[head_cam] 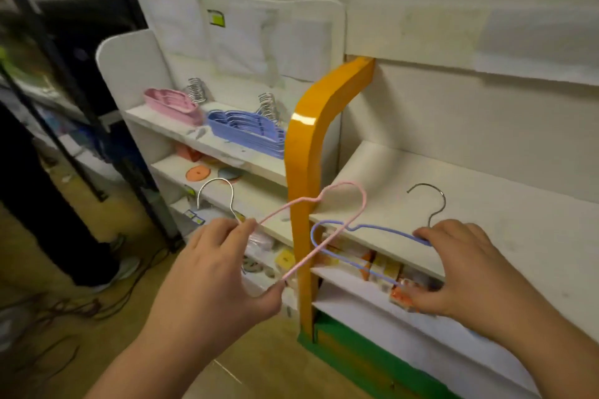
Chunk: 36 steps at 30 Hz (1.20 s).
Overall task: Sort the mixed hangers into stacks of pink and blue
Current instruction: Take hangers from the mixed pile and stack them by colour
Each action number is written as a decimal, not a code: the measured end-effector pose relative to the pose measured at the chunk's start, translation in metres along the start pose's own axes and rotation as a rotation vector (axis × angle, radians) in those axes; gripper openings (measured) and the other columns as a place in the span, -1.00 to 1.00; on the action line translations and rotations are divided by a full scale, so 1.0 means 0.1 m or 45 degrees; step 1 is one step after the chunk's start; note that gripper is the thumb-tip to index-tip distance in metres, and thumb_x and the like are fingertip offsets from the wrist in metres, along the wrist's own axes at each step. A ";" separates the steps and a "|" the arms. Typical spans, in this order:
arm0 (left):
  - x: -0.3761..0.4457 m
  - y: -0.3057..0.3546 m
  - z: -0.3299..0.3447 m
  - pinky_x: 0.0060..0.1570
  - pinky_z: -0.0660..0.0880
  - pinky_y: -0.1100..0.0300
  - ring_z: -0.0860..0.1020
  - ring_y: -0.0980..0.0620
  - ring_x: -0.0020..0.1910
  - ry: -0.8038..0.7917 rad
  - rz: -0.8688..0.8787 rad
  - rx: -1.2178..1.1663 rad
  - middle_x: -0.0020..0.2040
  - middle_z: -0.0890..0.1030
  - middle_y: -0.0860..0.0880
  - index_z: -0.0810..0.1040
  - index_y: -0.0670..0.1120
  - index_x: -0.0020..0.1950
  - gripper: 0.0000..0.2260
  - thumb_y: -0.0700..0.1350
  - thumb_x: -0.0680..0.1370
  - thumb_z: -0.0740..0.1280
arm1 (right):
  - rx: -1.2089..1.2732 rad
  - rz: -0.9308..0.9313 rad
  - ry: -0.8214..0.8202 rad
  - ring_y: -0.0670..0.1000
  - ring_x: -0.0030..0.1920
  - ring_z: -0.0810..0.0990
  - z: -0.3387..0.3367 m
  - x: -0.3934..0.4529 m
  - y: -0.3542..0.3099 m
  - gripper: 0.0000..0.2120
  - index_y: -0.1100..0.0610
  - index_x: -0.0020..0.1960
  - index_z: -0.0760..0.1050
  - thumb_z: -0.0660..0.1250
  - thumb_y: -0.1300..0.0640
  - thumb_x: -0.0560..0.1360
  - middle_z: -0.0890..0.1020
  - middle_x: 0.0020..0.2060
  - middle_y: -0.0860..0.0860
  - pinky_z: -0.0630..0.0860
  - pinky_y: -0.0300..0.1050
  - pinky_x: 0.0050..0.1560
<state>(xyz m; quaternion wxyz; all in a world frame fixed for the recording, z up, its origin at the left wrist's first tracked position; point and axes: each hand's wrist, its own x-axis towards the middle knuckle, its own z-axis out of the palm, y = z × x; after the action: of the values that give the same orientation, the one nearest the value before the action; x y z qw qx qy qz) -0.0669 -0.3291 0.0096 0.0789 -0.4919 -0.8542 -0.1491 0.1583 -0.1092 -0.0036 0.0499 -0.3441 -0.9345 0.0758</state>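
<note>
My left hand holds a pink wire hanger in the air, its metal hook curving up on the left. My right hand grips a blue wire hanger by its neck and lower bar, dark hook pointing up. The two hangers cross in front of an orange post. On the top shelf of the white unit at the left lie a stack of pink hangers and, to its right, a stack of blue hangers, hooks toward the back.
An orange curved post stands between the white shelf unit and a white shelf on the right. Lower shelves hold small colourful items and boxes. A dark metal rack and cables on the floor are at the left.
</note>
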 end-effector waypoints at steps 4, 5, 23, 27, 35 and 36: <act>-0.36 -0.85 -0.18 0.09 0.47 0.14 0.43 0.06 0.10 0.004 -0.178 0.056 0.09 0.43 0.12 0.44 0.02 0.38 -0.21 0.39 0.23 0.26 | 0.055 -0.119 -0.042 -0.14 0.04 0.27 0.17 0.09 -0.82 -0.24 -0.17 0.29 0.35 0.24 -0.45 0.17 0.35 -0.01 -0.20 0.39 -0.21 0.05; -0.43 -1.01 -0.23 0.07 0.47 0.14 0.43 0.06 0.09 -0.002 -0.216 0.057 0.08 0.43 0.11 0.43 0.03 0.38 -0.22 0.39 0.23 0.27 | 0.076 -0.147 -0.049 -0.15 0.03 0.28 0.19 0.12 -1.00 -0.27 -0.19 0.27 0.36 0.23 -0.46 0.17 0.35 -0.03 -0.22 0.42 -0.19 0.06; 0.97 -2.95 -0.15 -0.01 0.49 0.30 0.36 0.24 0.00 -0.188 -0.398 0.165 0.01 0.33 0.29 0.31 0.16 0.45 -0.14 0.50 0.21 0.14 | 0.246 -0.316 -0.041 -0.11 0.19 0.26 0.82 2.41 -2.60 -0.19 -0.12 0.38 0.29 0.24 -0.45 0.21 0.35 0.09 -0.18 0.34 -0.21 0.20; 1.66 -3.27 -0.11 0.05 0.47 0.30 0.35 0.23 0.07 -0.169 -0.396 0.181 0.08 0.35 0.26 0.28 0.18 0.47 -0.15 0.48 0.22 0.17 | 0.294 -0.269 0.046 -0.08 0.16 0.29 0.78 3.15 -2.73 -0.27 -0.11 0.30 0.36 0.27 -0.43 0.22 0.37 0.07 -0.15 0.37 -0.16 0.18; 2.84 -3.79 0.13 0.23 0.34 0.28 0.25 0.21 0.29 -0.158 -0.223 0.042 0.30 0.31 0.20 0.17 0.14 0.53 -0.20 0.37 0.35 0.31 | 0.213 -0.043 0.205 0.00 0.18 0.34 0.74 4.01 -2.89 -0.19 -0.01 0.34 0.41 0.22 -0.41 0.21 0.42 0.08 -0.13 0.41 -0.09 0.18; 3.00 -3.89 0.17 0.25 0.33 0.28 0.24 0.20 0.30 -0.160 -0.185 0.023 0.32 0.31 0.20 0.16 0.14 0.53 -0.19 0.36 0.36 0.32 | 0.192 -0.018 0.217 0.01 0.16 0.36 0.77 4.10 -2.91 -0.20 -0.01 0.33 0.42 0.22 -0.41 0.20 0.43 0.07 -0.12 0.43 -0.06 0.16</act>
<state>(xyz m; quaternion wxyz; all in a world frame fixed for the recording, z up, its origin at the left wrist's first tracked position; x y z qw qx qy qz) -0.5543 -0.2618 0.0093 0.0187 -0.4361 -0.8922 -0.1155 -0.3483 -0.0696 -0.0109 0.1554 -0.3379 -0.9210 0.1160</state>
